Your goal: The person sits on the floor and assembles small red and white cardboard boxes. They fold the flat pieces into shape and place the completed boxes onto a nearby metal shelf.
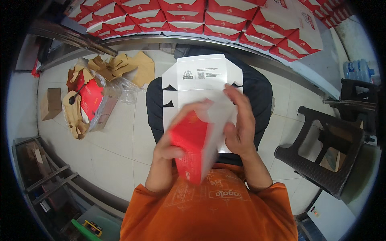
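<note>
A partly folded red and white cardboard box [189, 146] is in front of my torso, blurred by motion. My left hand [165, 146] is closed around its red left side, thumb toward me. Beside the box's white side, my right hand [242, 132] has its thumb and fingers spread apart; whether it touches the blurred white panel I cannot tell. Under both hands, a flat white die-cut box blank [203, 76] lies across my dark-trousered lap, its printed panel at the far end.
Stacked red and white boxes [185, 16] fill the table [157, 39] ahead. On the floor at left stands an opened carton [106, 116] with red blanks, brown paper [140, 68] and a small brown box [51, 104]. A dark plastic stool [317, 162] lies to the right.
</note>
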Motion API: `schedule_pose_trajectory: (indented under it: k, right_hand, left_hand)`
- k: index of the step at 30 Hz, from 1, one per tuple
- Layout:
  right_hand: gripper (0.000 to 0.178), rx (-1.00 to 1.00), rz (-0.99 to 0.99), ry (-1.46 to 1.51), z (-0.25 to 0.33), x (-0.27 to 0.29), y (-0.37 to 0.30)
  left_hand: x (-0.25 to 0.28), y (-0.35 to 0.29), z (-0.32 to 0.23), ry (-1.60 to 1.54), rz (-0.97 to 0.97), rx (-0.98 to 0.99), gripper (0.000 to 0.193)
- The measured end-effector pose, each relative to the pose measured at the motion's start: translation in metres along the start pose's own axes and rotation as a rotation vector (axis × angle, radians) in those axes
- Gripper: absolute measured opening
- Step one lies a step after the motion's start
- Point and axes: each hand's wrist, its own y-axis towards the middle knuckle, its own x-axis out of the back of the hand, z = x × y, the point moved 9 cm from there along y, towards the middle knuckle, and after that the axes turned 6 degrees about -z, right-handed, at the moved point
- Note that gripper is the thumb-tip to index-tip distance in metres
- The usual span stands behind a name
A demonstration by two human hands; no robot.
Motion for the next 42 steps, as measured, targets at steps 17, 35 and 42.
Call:
schedule_pose_trajectory:
  k: [17,35,42]
  right_hand:
    - [0.056,0.28,0.117,-0.167,0.026,-0.004,-0.022]
    - [0.033,-0.504,0.32,0.101,-0.069,0.027,-0.025]
    - [0.037,-0.331,-0.014,0.146,-0.063,0.046,-0.016]
  left_hand:
    - [-0.017,0.012,-0.015,0.506,0.134,-0.08,0.117]
    - [0.034,0.015,-0.016,0.72,-0.023,-0.029,0.106]
    - [0.04,0.021,0.007,0.621,-0.248,-0.273,0.093]
